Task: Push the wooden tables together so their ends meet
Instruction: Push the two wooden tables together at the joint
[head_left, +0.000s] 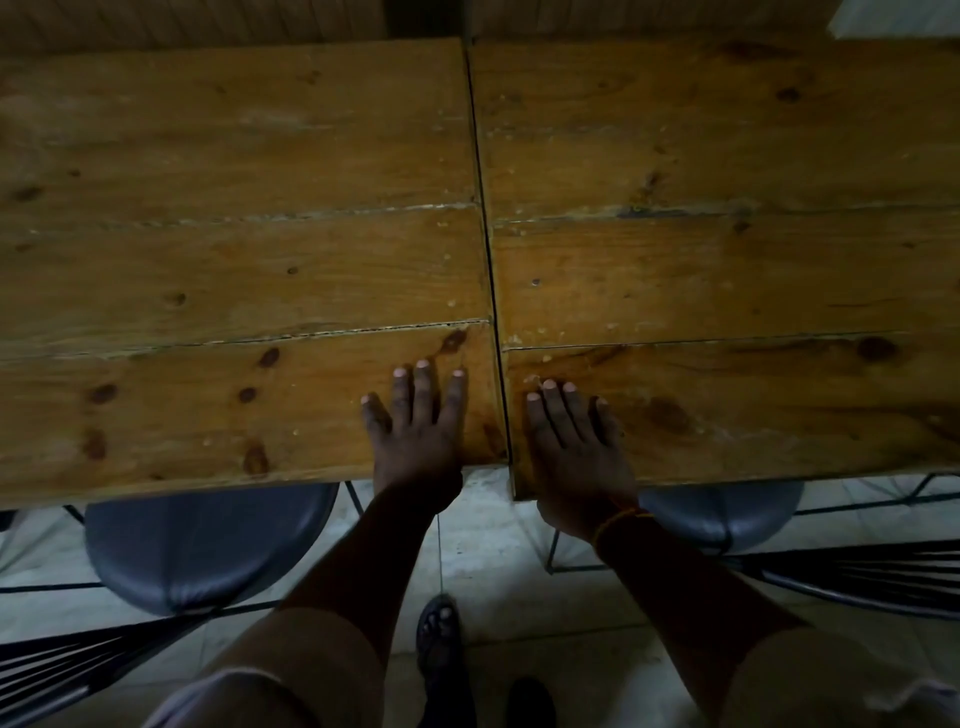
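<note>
Two plank-topped wooden tables fill the view: the left table (218, 260) and the right table (727, 260). Their ends lie side by side along a thin dark seam running from the far edge to the near edge. The right table's near edge sits slightly closer to me than the left one's. My left hand (415, 431) lies flat, fingers spread, on the left table just left of the seam. My right hand (571, 447) lies flat on the right table just right of the seam, an orange band on its wrist.
A grey padded chair seat (202, 551) is tucked under the left table, another grey seat (722, 514) under the right one. Black wire chair backs stand at the lower left (47, 670) and right (883, 577). My sandalled foot (441, 639) rests on pale floor tiles.
</note>
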